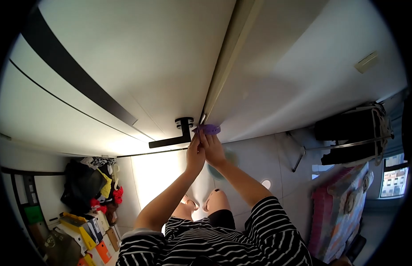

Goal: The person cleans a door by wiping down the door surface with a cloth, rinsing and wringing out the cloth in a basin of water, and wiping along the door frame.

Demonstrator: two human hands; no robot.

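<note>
Both hands meet at the edge of a white door (170, 53), just right of its black lever handle (170, 141). A small purple piece (210, 129), cloth-like with a few dark marks, sits at their fingertips against the door edge and frame. My right hand (213, 150) has its fingers closed over the purple piece. Close beside it, my left hand (195, 154) is closed too, its fingertips at the left end of that piece. Between the hands, part of the piece is hidden. A metal latch plate (202, 118) shows just above.
A pale green round basin (224, 165) stands on the tiled floor behind my right forearm. Shoe boxes (97, 230) and dark clothes (82, 184) are at the left. On the right are a metal rack with black cloth (347, 133), a bed (336, 208) and a window (394, 177).
</note>
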